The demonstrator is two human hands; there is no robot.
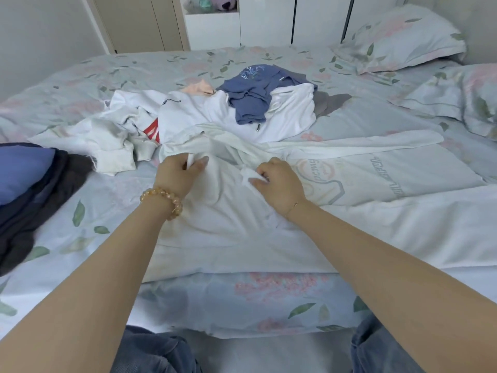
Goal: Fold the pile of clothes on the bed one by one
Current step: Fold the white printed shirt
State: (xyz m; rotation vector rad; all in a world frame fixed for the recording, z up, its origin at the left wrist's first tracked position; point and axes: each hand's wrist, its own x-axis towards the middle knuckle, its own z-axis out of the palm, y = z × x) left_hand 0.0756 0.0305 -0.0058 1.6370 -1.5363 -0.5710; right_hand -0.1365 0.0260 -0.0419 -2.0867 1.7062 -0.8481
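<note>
Head view puts our left hand and right hand on a white garment spread flat on the floral bed; each hand pinches a small fold of its cloth between thumb and fingertips. Just beyond our fingers lies the unfolded pile, white pieces with a blue top uppermost. Left of our left fingers sits a dark stack of clothes. We see an open shelf far beyond, holding something soft and blurred.
</note>
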